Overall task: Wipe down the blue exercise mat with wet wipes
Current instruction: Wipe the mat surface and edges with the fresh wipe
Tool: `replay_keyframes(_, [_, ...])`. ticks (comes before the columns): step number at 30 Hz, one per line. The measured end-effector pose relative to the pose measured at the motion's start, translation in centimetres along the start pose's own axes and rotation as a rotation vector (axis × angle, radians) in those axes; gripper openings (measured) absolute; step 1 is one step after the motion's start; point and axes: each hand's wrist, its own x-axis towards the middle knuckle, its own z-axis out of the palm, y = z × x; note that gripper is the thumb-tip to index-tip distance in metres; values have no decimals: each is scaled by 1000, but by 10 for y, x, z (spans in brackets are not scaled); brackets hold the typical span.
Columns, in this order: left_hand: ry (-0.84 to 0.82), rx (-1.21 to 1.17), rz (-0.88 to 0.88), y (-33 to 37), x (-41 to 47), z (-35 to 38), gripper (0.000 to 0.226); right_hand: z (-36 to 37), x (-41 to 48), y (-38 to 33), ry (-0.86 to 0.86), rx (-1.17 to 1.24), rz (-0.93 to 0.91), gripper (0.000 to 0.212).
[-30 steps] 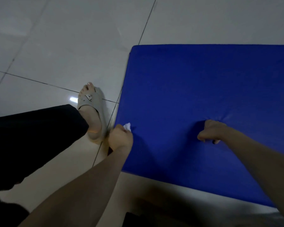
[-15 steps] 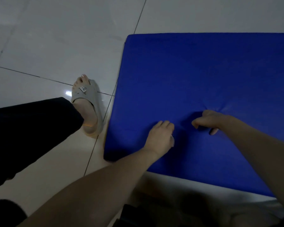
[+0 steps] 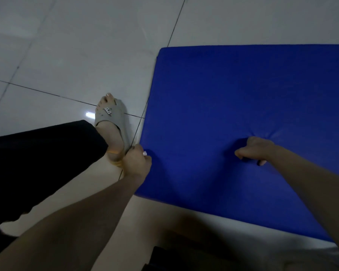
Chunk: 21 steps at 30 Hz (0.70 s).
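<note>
head view is showing the left hand, gripping the wet wipe, sliding back to the edge of the blue mat; the right hand is staying fisted on it; wiping is still going.

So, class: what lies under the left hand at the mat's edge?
A white corner of wet wipe pokes out beneath the left hand, on the blue mat. The hand covers the rest.

slipper logo illegible, no readable text
</note>
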Motion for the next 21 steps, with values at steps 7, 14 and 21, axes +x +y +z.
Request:
replay_keyframes(7, [-48,-171,173,58,-32,19,10,3,-3,3,48,-78,-11,31])
replay_keyframes(14, [-183,-119,677,167,-88,70,7,6,4,4,109,-152,-43,44])
replay_keyframes(21, [-81,19,927,146,-68,62,17,6,4,3,103,-183,-55,44])
